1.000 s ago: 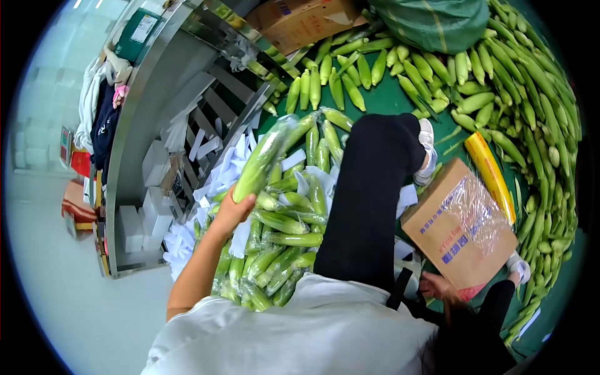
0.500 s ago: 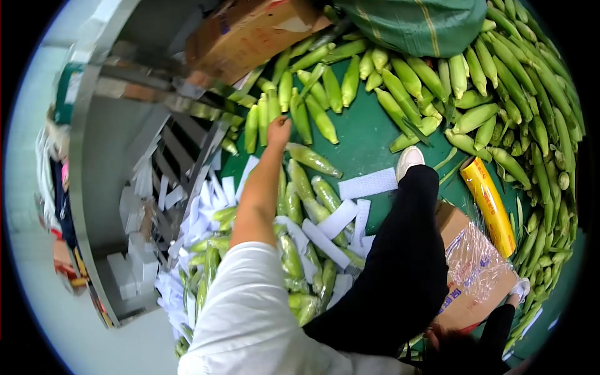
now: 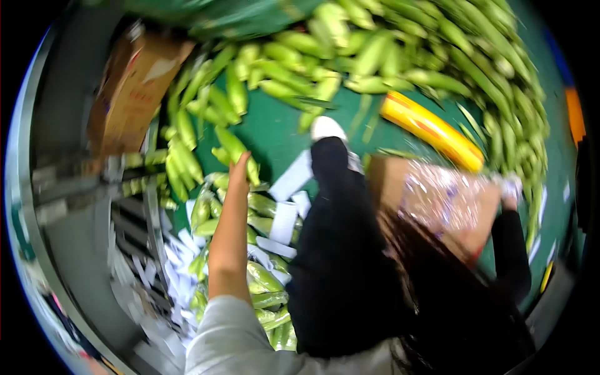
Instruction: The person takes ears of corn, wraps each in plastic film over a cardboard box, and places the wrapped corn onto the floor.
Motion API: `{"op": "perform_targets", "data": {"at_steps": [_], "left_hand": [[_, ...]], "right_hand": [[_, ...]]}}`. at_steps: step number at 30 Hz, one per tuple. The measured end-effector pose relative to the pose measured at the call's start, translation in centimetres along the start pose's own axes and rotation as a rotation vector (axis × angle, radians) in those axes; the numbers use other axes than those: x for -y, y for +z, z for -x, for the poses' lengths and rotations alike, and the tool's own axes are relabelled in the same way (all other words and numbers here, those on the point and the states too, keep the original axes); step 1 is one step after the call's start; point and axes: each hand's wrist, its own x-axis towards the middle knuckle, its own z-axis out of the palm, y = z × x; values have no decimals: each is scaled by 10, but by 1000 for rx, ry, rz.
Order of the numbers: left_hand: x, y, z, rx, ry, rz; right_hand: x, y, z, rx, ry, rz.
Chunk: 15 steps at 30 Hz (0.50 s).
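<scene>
My left hand is closed around a green ear of corn in its husk, whose narrow end points down to the right. Below and beside the hand, ears in clear plastic wrap lie in a heap among white strips. Unwrapped ears lie just to the left of it. My right hand is not in view.
Behind lies a large pile of corn with a green sack. A yellow roll and a plastic-covered carton are at the right, beside a dark-haired co-worker. Another carton and metal shelving stand left.
The wrapped ear that my left hand held is gone from it; it reached to the unwrapped ears and now holds one of them. The view has turned and shifted to the right.
</scene>
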Motion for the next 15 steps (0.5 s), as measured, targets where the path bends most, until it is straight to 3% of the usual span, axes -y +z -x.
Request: {"op": "perform_targets", "data": {"at_steps": [1, 4, 5, 7, 9, 10, 11, 13, 15], "left_hand": [[7, 14, 28, 93, -80, 78], [18, 46, 94, 344, -170, 14], [13, 51, 106, 383, -148, -62], [-7, 64, 120, 372, 95, -335], [-50, 85, 135, 365, 427, -640], [-82, 105, 150, 398, 598, -790], [-113, 126, 167, 445, 760, -928], [-174, 178, 218, 590, 1042, -1209], [-210, 229, 267, 721, 1209, -1481]], "right_hand": [[5, 6, 0, -54, -69, -10], [9, -11, 12, 3, 96, 186], [-3, -10, 14, -124, 16, 113], [12, -27, 11, -331, 49, 72], [-23, -45, 6, -636, 6, 85], [-21, -59, 6, -723, 177, 55], [-16, -72, 6, -736, 378, -164], [-44, -89, -13, -822, 277, 102], [-38, -95, -46, -869, 220, 103]]}}
